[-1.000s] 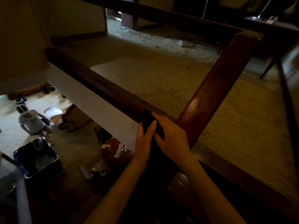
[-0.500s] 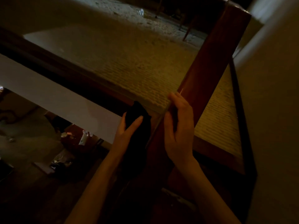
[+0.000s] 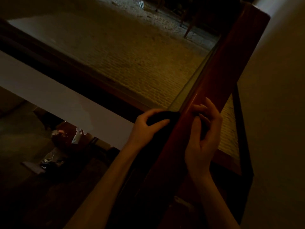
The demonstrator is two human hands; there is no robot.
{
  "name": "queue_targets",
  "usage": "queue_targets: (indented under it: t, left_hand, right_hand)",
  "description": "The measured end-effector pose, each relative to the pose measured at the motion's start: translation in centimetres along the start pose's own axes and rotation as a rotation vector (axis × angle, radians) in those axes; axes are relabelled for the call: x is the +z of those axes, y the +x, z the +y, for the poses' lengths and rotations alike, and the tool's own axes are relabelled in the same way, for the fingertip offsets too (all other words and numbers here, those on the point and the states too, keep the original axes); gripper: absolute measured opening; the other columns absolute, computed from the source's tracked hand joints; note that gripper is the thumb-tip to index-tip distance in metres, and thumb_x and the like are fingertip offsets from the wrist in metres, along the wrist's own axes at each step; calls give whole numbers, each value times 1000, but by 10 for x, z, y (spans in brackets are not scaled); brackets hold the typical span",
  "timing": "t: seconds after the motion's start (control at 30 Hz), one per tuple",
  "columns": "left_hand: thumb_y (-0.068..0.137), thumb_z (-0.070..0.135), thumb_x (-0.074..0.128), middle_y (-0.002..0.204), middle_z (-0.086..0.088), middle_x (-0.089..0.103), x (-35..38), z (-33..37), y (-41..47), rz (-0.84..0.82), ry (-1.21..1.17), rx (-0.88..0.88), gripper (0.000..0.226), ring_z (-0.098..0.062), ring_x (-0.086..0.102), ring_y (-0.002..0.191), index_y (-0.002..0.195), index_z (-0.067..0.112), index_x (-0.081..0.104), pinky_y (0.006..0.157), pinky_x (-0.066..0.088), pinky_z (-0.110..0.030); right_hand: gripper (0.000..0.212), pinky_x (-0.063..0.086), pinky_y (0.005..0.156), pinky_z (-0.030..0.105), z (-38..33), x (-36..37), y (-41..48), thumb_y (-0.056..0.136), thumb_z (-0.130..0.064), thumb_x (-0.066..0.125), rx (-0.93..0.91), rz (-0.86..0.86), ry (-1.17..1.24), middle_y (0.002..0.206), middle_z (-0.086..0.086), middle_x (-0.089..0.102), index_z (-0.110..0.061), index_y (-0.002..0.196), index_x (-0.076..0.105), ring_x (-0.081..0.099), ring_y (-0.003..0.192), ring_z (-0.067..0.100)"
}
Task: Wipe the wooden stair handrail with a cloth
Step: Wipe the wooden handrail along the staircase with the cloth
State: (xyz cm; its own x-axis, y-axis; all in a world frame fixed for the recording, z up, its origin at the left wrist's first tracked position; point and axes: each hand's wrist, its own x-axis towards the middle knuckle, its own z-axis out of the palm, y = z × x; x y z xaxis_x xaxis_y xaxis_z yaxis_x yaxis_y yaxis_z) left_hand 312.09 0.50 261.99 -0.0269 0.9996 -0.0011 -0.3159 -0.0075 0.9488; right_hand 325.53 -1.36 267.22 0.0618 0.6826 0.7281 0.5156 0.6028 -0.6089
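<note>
No legible txt anywhere

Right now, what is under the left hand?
A dark cloth, which the left hand grips against the side of the wooden handrail. The rail surface beneath the cloth is covered, and the cloth's lower part is lost in shadow.
</note>
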Motion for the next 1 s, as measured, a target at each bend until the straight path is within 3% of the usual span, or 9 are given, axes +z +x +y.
queue_targets:
  t: [0.07,0.13,0.37,0.47,0.53,0.67,0.83,0.93,1.0]
  left_hand:
    - [87,13,71,99,0,73,9,7,9,31,-33,27,19,-14,71,92,105,18,70,75,57,-26]
    - [88,13,70,90,0,75,11,8,12,30,-57,-1,13,-15,72,84,99,18,73,69,56,-26]
    - [86,16,70,76,0,75,-29,-8,-26,-162,98,-114,10,-12,71,66,92,22,75,56,53,-20]
    - [86,23,72,80,1,74,-25,-4,-28,-124,269,-64,4,-13,71,71,86,27,75,63,56,-28]
    - [85,30,73,77,9,72,-14,3,-19,-69,369,15,4,-6,69,70,81,31,74,62,53,-24]
    - [84,32,73,81,8,72,17,24,23,67,351,36,7,-4,68,75,88,27,73,66,54,-25]
    - [90,22,67,86,18,64,46,46,55,84,267,133,10,14,58,74,95,30,64,67,48,-7]
    - [91,19,66,94,3,71,36,41,45,21,271,80,12,-5,68,86,103,17,69,79,56,-27]
    - [89,18,68,92,-2,72,23,35,29,-3,323,45,11,-14,70,84,99,15,72,75,57,-33]
  right_hand:
    - [36,47,94,53,-1,0,0,102,-17,46,6,-5,-27,117,-5,59,-12,138,46,59,113,22]
    - [36,47,95,50,0,1,0,101,-14,45,5,-17,-66,117,0,60,-8,136,48,58,113,21]
    - [37,34,103,23,4,0,-2,98,-2,48,60,20,-176,125,6,57,-5,134,51,49,121,11]
    - [37,34,105,23,2,0,-2,97,-1,50,70,2,-203,127,6,56,-4,134,51,48,123,13]
    - [38,34,105,25,2,-1,-1,97,-3,50,67,1,-211,126,6,56,-5,134,51,48,123,14]
    - [38,37,104,28,0,-1,0,97,-6,50,85,1,-205,127,5,55,-7,135,51,48,122,14]
    - [39,37,104,28,-1,-3,0,95,-4,52,91,3,-211,127,5,56,-6,134,51,49,122,14]
    - [40,39,103,29,-1,-2,-1,95,-6,52,105,10,-191,126,4,56,-8,135,51,49,121,13]
    - [40,41,102,35,-2,-2,-2,95,-7,53,108,13,-179,126,3,56,-11,135,50,50,120,15]
